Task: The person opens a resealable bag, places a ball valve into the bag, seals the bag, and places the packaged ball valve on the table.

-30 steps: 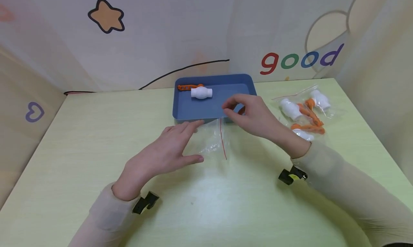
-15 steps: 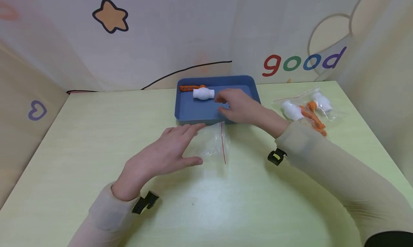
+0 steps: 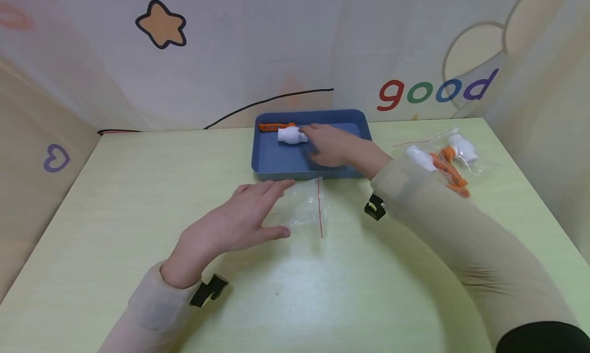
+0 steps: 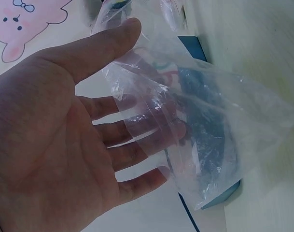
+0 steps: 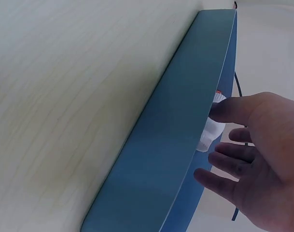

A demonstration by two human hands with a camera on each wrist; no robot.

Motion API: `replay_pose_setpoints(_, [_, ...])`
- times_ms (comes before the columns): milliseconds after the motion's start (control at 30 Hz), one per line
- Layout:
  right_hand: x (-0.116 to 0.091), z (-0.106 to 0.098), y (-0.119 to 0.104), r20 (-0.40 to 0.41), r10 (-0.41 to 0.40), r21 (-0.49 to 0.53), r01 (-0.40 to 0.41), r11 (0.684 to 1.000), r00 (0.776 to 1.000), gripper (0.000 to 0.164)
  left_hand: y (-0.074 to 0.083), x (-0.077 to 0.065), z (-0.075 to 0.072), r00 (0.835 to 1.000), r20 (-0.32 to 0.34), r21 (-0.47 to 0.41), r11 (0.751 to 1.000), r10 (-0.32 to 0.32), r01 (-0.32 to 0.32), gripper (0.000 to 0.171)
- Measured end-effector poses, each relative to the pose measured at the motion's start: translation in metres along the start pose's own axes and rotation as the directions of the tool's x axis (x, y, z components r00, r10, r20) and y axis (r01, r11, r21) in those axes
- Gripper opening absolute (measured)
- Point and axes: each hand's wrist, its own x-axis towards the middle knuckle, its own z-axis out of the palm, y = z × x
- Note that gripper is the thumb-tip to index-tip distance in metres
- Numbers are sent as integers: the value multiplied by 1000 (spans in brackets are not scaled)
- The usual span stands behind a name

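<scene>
My left hand (image 3: 235, 217) stands with fingers and thumb spread at a clear zip bag (image 3: 304, 204) with a red strip along its mouth. In the left wrist view, the fingertips show through the bag's plastic (image 4: 209, 111). My right hand (image 3: 334, 145) reaches over the blue tray (image 3: 276, 163), its fingertips right at a white, ribbed-ended piece with a bulging middle (image 3: 288, 135). Its fingers are loosely bent and spread in the right wrist view, the thumb overlapping the white piece (image 5: 212, 133). Behind that piece lies an orange strip with holes (image 3: 272, 127).
At the right of the table (image 3: 295, 302) lie clear bags with white bulging pieces (image 3: 463, 147) and orange parts (image 3: 454, 176) in them. My right sleeve (image 3: 451, 230) covers some of these. A printed curtain (image 3: 258, 40) rises directly behind the tray.
My right hand has moved left and away from me, from the tray's near right corner to the white piece. The left hand stays by the bag.
</scene>
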Motion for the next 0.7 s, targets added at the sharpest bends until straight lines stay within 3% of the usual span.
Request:
replay_pose_setpoints(367, [19, -1, -3, 70, 49, -20, -48, 999, 996, 78, 0, -1, 1, 1000, 3, 9, 1000, 9, -9, 85])
replay_pose_setpoints(700, [19, -2, -7, 35, 32, -34, -31, 999, 999, 69, 0, -1, 2, 1000, 6, 14, 1000, 9, -9, 85])
